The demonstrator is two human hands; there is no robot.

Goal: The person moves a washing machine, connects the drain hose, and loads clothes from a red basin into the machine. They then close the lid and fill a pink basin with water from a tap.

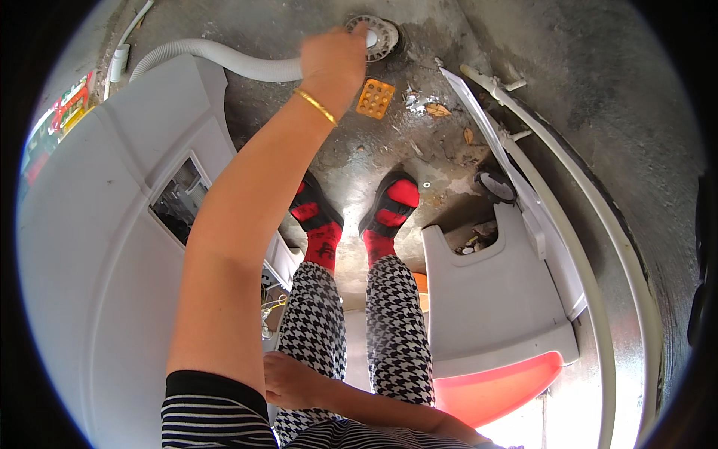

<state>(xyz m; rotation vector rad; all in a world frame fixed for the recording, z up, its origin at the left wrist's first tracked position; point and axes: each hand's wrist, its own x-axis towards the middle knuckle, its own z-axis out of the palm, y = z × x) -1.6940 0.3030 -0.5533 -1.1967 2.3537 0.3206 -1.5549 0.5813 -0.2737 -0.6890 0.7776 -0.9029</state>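
My left hand (335, 60) reaches far forward, closed around a light grey corrugated drain hose (247, 66). The hose's white end (371, 38) pokes out past my fingers, over a round slotted floor drain cover (389, 40). I cannot tell whether it sits inside the drain. The hose runs left behind a grey plastic cabinet (112, 185), apparently a washing machine's, with a square opening showing inner parts. My right hand (294, 381) is low, across my thighs, its fingers partly hidden behind my left forearm. Whether it grips anything does not show.
An orange blister pack (376, 99) lies on the wet concrete beside dry leaves (437, 110). White pipes (589, 168) run along the wall at right. A grey plastic piece (493, 292) with a cutout stands right of my legs, above something red (493, 387).
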